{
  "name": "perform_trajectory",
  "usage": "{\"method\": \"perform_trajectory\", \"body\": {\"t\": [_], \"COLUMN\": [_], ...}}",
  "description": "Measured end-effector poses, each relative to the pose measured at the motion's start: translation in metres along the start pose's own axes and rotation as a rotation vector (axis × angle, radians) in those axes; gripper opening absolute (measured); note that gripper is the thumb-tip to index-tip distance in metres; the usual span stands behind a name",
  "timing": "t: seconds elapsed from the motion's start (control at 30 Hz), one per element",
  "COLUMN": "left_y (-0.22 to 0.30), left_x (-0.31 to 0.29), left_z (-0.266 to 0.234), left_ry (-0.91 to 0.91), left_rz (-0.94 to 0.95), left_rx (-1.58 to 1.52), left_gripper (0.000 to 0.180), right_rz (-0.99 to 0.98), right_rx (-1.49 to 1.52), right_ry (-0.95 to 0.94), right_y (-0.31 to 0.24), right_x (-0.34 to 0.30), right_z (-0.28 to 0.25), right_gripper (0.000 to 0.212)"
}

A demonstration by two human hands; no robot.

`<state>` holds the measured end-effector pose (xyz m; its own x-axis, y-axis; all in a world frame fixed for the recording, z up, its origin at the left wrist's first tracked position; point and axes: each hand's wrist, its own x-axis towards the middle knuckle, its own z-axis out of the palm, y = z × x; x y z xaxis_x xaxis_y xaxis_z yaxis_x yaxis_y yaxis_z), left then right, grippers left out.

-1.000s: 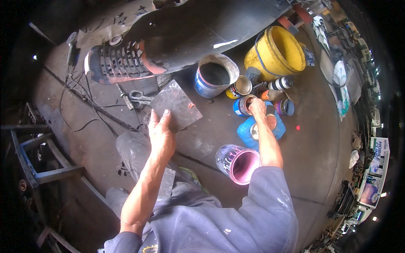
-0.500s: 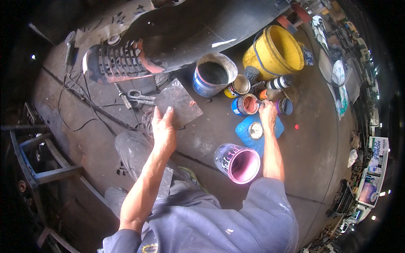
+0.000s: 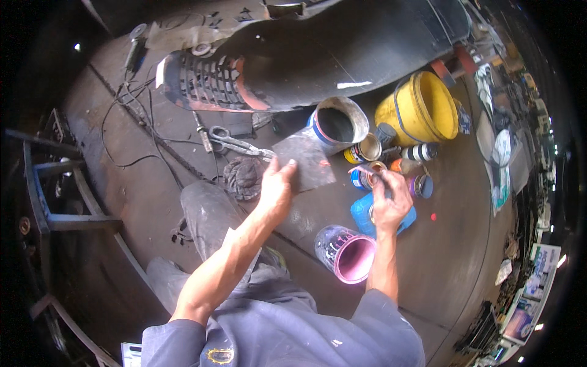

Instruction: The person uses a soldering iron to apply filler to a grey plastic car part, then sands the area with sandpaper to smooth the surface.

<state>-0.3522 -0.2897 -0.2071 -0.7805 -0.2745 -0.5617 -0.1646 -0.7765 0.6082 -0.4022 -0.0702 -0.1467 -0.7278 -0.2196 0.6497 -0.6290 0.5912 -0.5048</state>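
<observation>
Two hands, both occupied: the left hand point(image 3: 278, 191) grips a plate point(image 3: 304, 160) at its near edge, thumb on top, with a red smear point(image 3: 324, 164) toward the plate's right side. The right hand point(image 3: 392, 205) pinches a thin, blurred blade point(image 3: 368, 172), apparently reddish at the tip, across the view of the tin point(image 3: 359, 181) just beyond it. The step looks like moving filler from tin to plate; the next move seems to call for a level plate and steady blade between the hands.

Right hand point(image 3: 392, 200) raised, reddish-smeared tool point(image 3: 363, 170) now over blue tin point(image 3: 356, 180).
</observation>
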Motion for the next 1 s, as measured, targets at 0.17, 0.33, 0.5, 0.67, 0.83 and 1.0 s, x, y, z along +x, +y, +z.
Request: {"method": "perform_trajectory", "body": {"t": [0.17,0.33,0.5,0.67,0.83,1.0], "left_y": [0.035,0.062,0.065,0.064,0.065,0.078], "left_x": [-0.042,-0.068,-0.078,-0.077,-0.077,-0.087], "left_z": [0.031,0.037,0.033,0.023,0.014,0.010], "left_ry": [-0.277,-0.240,-0.295,-0.352,-0.296,-0.142], "left_rz": [-0.029,-0.049,0.000,0.114,0.216,0.191], "left_rx": [-0.331,-0.401,-0.412,-0.397,-0.376,-0.396], "left_gripper": [0.044,0.044,0.043,0.044,0.044,0.039], "right_rz": [-0.091,-0.142,-0.228,-0.299,-0.343,-0.329], "right_rx": [0.094,0.093,0.031,-0.054,-0.093,-0.022], "right_ry": [0.124,0.274,0.319,0.292,0.243,0.176], "right_y": [-0.040,-0.067,-0.087,-0.092,-0.094,-0.090], "right_x": [0.004,0.005,0.011,0.014,0.017,0.012], "right_z": [0.025,0.043,0.049,0.053,0.060,0.081], "right_gripper": [0.031,0.032,0.031,0.033,0.032,0.032]}}
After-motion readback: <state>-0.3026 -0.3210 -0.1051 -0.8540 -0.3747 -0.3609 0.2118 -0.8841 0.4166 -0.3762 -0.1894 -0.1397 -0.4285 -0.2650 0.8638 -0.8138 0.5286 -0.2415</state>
